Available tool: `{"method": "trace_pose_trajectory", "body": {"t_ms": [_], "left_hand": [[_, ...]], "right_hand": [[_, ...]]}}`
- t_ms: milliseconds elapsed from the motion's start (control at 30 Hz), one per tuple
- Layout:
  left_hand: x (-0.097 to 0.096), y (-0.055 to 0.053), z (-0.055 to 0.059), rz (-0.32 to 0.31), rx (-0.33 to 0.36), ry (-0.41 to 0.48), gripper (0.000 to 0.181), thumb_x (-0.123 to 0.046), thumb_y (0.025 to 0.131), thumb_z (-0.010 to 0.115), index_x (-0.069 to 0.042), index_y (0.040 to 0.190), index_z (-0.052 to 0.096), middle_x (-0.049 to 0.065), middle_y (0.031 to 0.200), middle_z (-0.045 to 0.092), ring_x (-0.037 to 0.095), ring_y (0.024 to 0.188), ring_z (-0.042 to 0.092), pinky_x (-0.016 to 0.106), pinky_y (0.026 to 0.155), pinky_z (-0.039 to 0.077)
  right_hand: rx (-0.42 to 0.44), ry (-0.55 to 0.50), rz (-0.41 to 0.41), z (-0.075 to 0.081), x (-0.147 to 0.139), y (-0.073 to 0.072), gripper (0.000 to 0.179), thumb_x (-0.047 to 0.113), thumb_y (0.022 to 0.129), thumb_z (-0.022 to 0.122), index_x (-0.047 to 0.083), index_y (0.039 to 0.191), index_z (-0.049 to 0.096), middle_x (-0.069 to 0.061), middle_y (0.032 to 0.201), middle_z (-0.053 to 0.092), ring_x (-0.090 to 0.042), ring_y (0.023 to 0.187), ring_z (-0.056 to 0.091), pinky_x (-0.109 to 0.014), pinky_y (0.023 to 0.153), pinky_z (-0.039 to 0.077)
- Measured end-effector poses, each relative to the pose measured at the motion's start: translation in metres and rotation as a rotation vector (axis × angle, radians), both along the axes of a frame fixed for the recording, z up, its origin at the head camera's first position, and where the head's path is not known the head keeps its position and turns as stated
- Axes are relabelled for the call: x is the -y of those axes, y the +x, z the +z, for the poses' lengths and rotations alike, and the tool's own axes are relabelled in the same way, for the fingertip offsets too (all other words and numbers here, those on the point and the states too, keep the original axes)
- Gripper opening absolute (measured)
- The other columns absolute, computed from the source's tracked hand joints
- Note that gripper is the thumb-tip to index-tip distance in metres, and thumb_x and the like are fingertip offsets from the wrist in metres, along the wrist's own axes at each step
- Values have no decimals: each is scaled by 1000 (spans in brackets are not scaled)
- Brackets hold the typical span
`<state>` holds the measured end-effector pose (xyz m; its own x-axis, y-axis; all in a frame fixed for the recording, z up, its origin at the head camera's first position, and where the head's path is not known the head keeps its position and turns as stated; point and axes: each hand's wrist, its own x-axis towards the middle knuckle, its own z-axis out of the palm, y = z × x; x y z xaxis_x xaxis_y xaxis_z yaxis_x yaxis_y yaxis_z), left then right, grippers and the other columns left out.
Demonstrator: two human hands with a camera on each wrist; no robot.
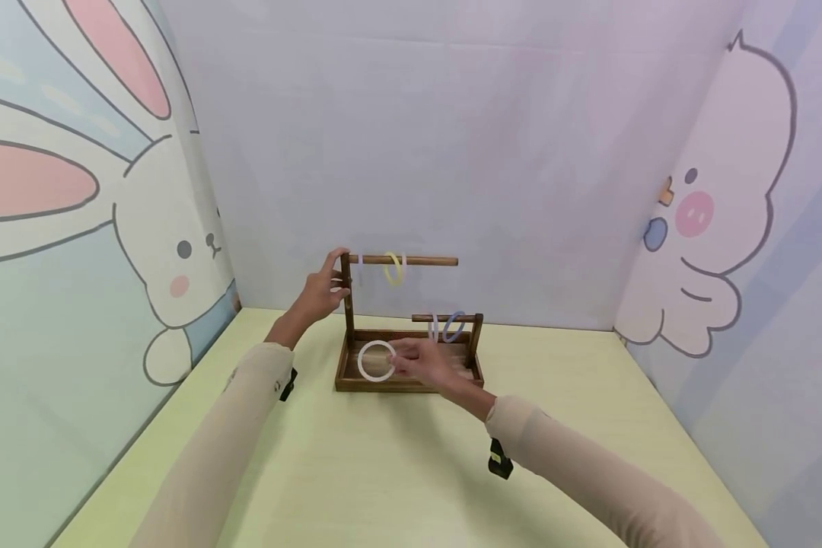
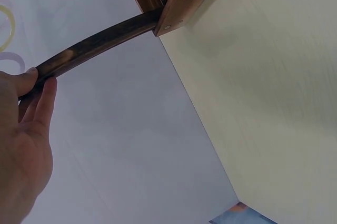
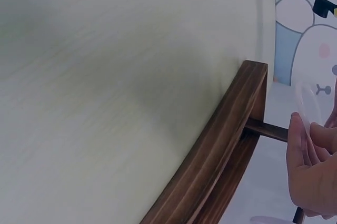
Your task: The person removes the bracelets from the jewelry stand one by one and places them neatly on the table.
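Observation:
A brown wooden rack (image 1: 383, 386) with a tray base stands on the table. My left hand (image 1: 320, 293) grips the top of its tall post (image 1: 348, 308), thumb and fingers on either side in the left wrist view. Between the thumb and fingers of my right hand (image 1: 425, 364) is a white ring (image 1: 360, 361), held upright above the tray; it shows edge-on in the right wrist view. From the upper bar (image 1: 434, 261) hang a yellow ring (image 1: 399, 268) and pale rings beside it. The lower bar (image 1: 421, 318) carries a blue ring (image 1: 446, 330) and pale rings.
The rack sits on a pale yellow-green table (image 1: 356, 472) near the back wall (image 1: 520, 190). Printed cloth walls, one with a rabbit (image 1: 157, 251) and one with a white cartoon animal (image 1: 726, 183), close in the left and right sides.

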<state>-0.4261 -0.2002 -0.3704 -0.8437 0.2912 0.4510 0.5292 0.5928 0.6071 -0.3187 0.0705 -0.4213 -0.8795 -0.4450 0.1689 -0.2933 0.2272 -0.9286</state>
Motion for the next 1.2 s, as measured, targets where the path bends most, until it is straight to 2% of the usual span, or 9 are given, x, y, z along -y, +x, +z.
{"method": "trace_pose_trajectory", "body": {"t_ms": [100, 333, 600, 867, 1100, 1200], "left_hand": [[1, -1, 0, 1, 6, 0, 82, 9, 98, 65, -26, 159, 22, 30, 127, 65, 45, 123, 64, 55, 96, 57], [3, -1, -1, -3, 13, 15, 82, 8, 98, 65, -27, 159, 22, 29, 128, 65, 44, 125, 63, 55, 96, 57], [0, 0, 1, -1, 11, 10, 84, 9, 98, 64, -29, 159, 22, 29, 127, 65, 44, 124, 63, 56, 95, 58], [-1, -1, 0, 8, 34, 9, 84, 8, 99, 65, -31, 159, 21, 28, 129, 64, 43, 126, 62, 54, 96, 58], [0, -3, -2, -5, 23, 9, 82, 8, 98, 65, -22, 160, 22, 29, 128, 65, 44, 125, 63, 55, 94, 58], [0, -3, -2, -5, 26, 14, 81, 9, 98, 65, -23, 159, 22, 29, 129, 65, 44, 125, 63, 55, 94, 58]], "right_hand": [[8, -24, 14, -8, 5, 0, 35, -6, 99, 64, -15, 133, 60, -32, 108, 73, -43, 96, 75, -58, 88, 59], [32, -25, 49, -22, 20, 5, 33, -10, 99, 63, -17, 131, 61, -38, 109, 69, -45, 96, 74, -43, 79, 64], [104, -36, 60, -39, 35, 8, 32, -13, 97, 63, -20, 128, 61, -37, 106, 70, -51, 95, 72, -38, 74, 65], [124, -17, 61, -54, 37, 10, 30, -13, 96, 65, -20, 125, 63, -38, 104, 70, -49, 91, 74, -41, 73, 65], [104, 26, 41, -64, 39, 12, 30, -11, 94, 69, -18, 123, 66, -33, 101, 73, -44, 86, 75, -44, 70, 65], [96, 30, 47, -65, 40, 13, 30, -10, 94, 70, -18, 122, 66, -32, 101, 73, -45, 85, 75, -44, 70, 65]]}}
